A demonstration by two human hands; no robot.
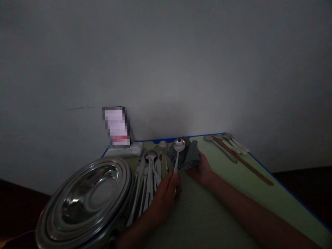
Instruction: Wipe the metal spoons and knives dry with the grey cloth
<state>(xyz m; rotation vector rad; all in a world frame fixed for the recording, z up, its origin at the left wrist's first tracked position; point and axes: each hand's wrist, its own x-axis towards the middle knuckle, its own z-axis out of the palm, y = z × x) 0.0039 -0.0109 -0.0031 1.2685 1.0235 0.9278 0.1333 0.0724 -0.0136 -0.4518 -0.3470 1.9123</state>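
My left hand is closed round the handle of a steel spoon, held upright with its bowl facing me. My right hand grips a grey checked cloth just behind and to the right of the spoon's bowl. The cloth sits close to the bowl; whether they touch I cannot tell. Both hands hover over a pale green table with a blue edge.
Several steel spoons and knives lie left of my hands. A stack of steel plates stands at the front left. More spoons and a long wooden stick lie at the back right. A small blurred box leans on the wall.
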